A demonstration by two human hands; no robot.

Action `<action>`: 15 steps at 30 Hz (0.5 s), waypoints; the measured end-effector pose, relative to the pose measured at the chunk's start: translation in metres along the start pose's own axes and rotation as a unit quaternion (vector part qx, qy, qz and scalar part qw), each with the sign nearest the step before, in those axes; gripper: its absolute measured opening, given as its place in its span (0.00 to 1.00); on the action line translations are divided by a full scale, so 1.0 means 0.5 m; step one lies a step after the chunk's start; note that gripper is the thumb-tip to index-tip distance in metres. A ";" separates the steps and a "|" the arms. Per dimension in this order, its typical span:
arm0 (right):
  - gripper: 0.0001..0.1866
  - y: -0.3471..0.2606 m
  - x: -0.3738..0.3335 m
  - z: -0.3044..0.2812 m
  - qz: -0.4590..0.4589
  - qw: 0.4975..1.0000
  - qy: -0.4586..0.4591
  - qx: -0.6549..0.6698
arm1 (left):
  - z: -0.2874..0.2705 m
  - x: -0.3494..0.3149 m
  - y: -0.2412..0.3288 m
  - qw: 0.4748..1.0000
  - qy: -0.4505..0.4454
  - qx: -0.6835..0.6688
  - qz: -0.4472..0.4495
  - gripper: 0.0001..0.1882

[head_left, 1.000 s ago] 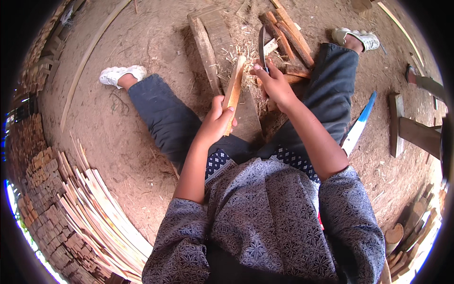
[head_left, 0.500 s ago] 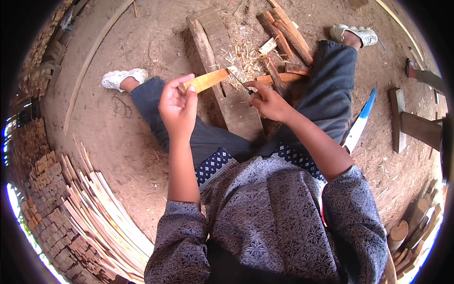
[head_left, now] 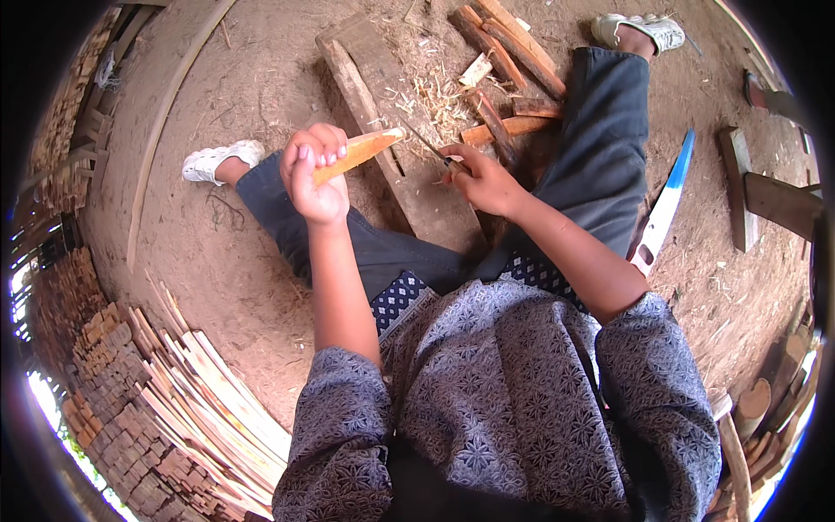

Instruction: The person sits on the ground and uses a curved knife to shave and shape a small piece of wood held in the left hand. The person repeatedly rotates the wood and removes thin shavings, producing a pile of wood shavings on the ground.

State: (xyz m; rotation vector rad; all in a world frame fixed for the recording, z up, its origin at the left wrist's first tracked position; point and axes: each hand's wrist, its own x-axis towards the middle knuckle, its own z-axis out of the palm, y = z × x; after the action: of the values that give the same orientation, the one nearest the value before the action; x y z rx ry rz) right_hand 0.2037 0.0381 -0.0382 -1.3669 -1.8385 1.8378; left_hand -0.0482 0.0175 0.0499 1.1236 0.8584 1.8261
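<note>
My left hand [head_left: 317, 174] is wrapped round an orange-brown piece of wood [head_left: 365, 152], whose pale, tapered end points right. In my right hand [head_left: 484, 181] is the handle of a knife [head_left: 426, 143]; its thin dark blade slants up and left, just beside the wood's pale tip. Whether blade and wood touch, I cannot tell. Both hands are above a long wooden block [head_left: 432, 207] lying between my legs. Pale wood shavings [head_left: 445, 103] are scattered on and beside that block.
Several reddish wood pieces [head_left: 522, 54] lie beyond the shavings. A handsaw with a blue-tipped blade [head_left: 668, 204] rests right of my leg. Long wood strips [head_left: 209, 391] and stacked blocks [head_left: 122, 400] fill the lower left. A wooden stand [head_left: 739, 191] is at the right, near another person's foot [head_left: 755, 89].
My left fingers have closed round the wood, which now tilts more steeply. The knife has moved slightly left and down with my right hand. The whole view has shifted a little.
</note>
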 end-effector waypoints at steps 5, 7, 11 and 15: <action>0.20 -0.081 -0.019 0.011 -0.045 0.999 0.009 -0.012 | -0.021 -0.010 0.006 0.998 -0.042 0.029 -0.024 0.13; 0.19 -0.106 -0.025 0.015 -0.074 0.997 0.011 -0.016 | -0.009 -0.014 0.005 0.998 -0.047 0.044 -0.022 0.13; 0.15 -0.119 -0.025 0.027 -0.088 0.991 0.062 -0.078 | 0.003 -0.019 -0.002 0.998 -0.042 0.051 -0.013 0.14; 0.15 -0.042 0.030 0.019 -0.057 0.987 0.071 -0.132 | 0.030 -0.014 -0.003 0.997 -0.041 0.070 -0.010 0.14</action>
State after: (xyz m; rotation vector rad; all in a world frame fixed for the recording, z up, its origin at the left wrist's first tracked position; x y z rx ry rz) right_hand 0.1795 0.0467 -0.0287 -1.4024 -2.0926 1.4417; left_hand -0.0318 0.0138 0.0519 1.2643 0.9582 1.7131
